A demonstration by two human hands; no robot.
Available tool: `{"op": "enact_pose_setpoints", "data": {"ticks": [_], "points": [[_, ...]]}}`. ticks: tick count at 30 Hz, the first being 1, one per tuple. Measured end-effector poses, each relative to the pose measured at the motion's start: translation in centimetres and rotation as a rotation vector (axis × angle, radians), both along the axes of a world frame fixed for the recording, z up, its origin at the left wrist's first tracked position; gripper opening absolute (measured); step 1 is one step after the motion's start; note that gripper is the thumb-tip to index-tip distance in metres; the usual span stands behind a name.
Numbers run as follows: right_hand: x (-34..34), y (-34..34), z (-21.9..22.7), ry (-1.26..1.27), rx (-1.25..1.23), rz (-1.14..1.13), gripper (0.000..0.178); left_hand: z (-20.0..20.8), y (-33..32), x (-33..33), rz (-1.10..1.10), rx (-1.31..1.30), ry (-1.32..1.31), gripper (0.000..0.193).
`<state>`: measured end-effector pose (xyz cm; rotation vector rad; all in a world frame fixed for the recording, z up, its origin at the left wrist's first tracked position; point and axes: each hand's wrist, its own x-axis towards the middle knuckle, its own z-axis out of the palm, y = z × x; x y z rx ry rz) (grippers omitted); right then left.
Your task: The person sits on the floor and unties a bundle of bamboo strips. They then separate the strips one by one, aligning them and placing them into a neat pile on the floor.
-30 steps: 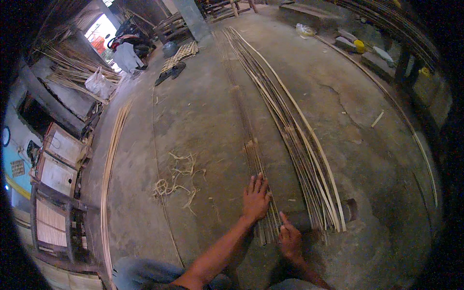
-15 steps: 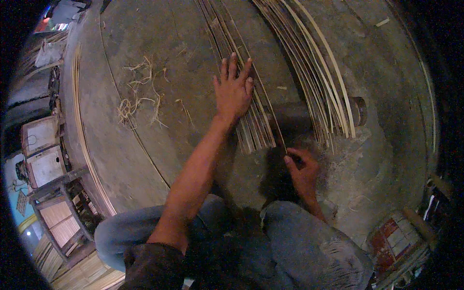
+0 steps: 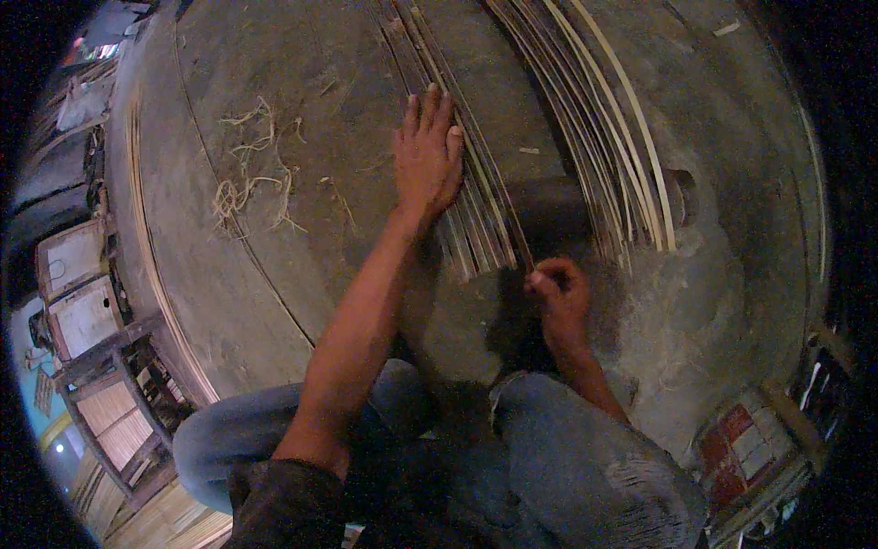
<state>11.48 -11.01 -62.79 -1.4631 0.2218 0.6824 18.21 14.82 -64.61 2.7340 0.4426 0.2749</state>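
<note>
Long thin strips that look like split bamboo (image 3: 479,240) lie side by side on the floor in front of me. My left hand (image 3: 427,160) rests flat across them, palm down, fingers stretched forward. My right hand (image 3: 560,285) pinches the near end of a single bamboo strip (image 3: 521,236) between thumb and fingers, at the right edge of this row. That strip runs forward close along the others. Parts of the row under my left palm are hidden.
To the right, a second bundle of paler strips (image 3: 631,165) leans over a dark round log (image 3: 679,197). Tangled fibre shavings (image 3: 240,194) lie on the left floor. Further left are long strips (image 3: 139,206) and a wooden frame (image 3: 117,407). A red and white panel (image 3: 739,448) is at lower right.
My right hand has moved slightly forward and left, bringing its strip closer to the row. The left hand has shifted a little forward and left, its fingers closer together.
</note>
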Motion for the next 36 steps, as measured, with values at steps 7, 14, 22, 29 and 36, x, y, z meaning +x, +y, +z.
{"op": "enact_pose_setpoints", "data": {"ticks": [7, 14, 22, 29, 36], "points": [[-0.2, 1.9, 1.7, 0.357, 0.221, -0.062, 0.026, -1.2, -0.3, 0.0, 0.039, -0.063, -0.111, 0.049], [-0.4, 1.6, -0.2, 0.145, 0.066, -0.011, 0.019, -0.9, 0.0, -0.3, 0.024, -0.088, -0.119, 0.053], [-0.2, 1.8, -1.1, 0.074, -0.018, 0.002, 0.021, -0.4, -0.3, -0.3, 0.066, -0.153, -0.15, 0.051], [0.1, 1.7, -1.0, 0.182, 0.078, -0.035, 0.024, -0.5, -0.3, -0.2, 0.053, -0.076, -0.121, 0.052], [-0.2, 2.2, 0.7, 0.327, 0.213, -0.016, 0.023, -0.7, 0.0, -0.2, 0.053, -0.164, -0.222, 0.059]]}}
